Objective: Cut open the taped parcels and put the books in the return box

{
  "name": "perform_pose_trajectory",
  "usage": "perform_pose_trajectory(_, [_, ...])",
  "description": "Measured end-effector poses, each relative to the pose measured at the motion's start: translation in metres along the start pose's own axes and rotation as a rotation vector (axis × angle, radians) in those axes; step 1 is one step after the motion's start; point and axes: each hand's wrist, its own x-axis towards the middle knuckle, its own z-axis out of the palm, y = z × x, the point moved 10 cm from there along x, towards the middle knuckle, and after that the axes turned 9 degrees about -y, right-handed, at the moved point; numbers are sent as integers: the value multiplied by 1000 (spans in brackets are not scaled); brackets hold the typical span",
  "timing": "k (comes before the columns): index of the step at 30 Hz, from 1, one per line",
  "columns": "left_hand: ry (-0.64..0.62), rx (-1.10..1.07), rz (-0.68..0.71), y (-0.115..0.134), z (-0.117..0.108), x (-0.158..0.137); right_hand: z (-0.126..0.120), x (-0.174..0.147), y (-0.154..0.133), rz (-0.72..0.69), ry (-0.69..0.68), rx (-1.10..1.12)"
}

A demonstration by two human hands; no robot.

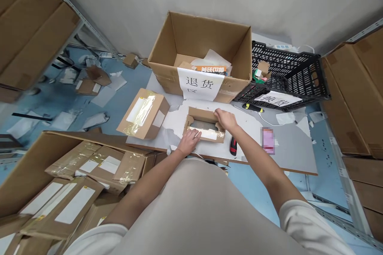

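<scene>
A small cardboard box (pixel 220 137) lies on the table in front of me, its top flaps parted and a grey area showing inside. My left hand (pixel 189 142) rests at its near left edge, fingers curled over the near flap beside a white label. At the far right corner, my right hand (pixel 226 120) pinches the raised back flap. Just right of the box is a red and black utility knife (pixel 233 146). A taped cardboard box (pixel 148 113) with white labels sits to the left.
Behind stands a large open carton (pixel 163 75) with a few packages inside. A black plastic crate (pixel 302 75) is at its right, a yellow and black tool (pixel 253 107) before it. A blurred pink item (pixel 268 140) lies on the table (pixel 295 155). Parcels fill a big carton (pixel 18 167) lower left.
</scene>
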Motion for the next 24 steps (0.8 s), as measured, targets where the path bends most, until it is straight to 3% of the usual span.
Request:
perform_pose_trajectory(2, [6, 12, -11, 1, -1, -2, -9, 15, 20, 113, 79, 112])
perform_pose_trajectory(5, [-12, 20, -32, -1, -9, -1, 3, 25, 29, 161, 80, 226])
perform_pose_trajectory(8, [-76, 9, -83, -20, -25, 4, 5, 8, 25, 164, 167, 214])
perform_pose_trajectory(10, [-153, -7, -93, -41, -34, 11, -8, -16, 7, 62, 296, 128])
perform_pose_trajectory(12, [-256, -46, -26, -58, -38, 17, -12, -41, -30, -183, 303, 18])
perform_pose_trajectory(14, [-335, -109, 80, -70, -37, 21, 0, -61, -62, -370, 165, -60])
perform_pose_trajectory(17, [-341, -193, 160, -84, -35, 24, 19, -78, -74, -306, 12, -116])
perform_pose_trajectory(20, [-287, -245, 163, -89, -30, 23, 38, -96, -77, -249, 34, -165])
perform_pose_trajectory(24, [-283, -253, 170, -86, -21, 21, 75, -121, -91, -351, 149, -234])
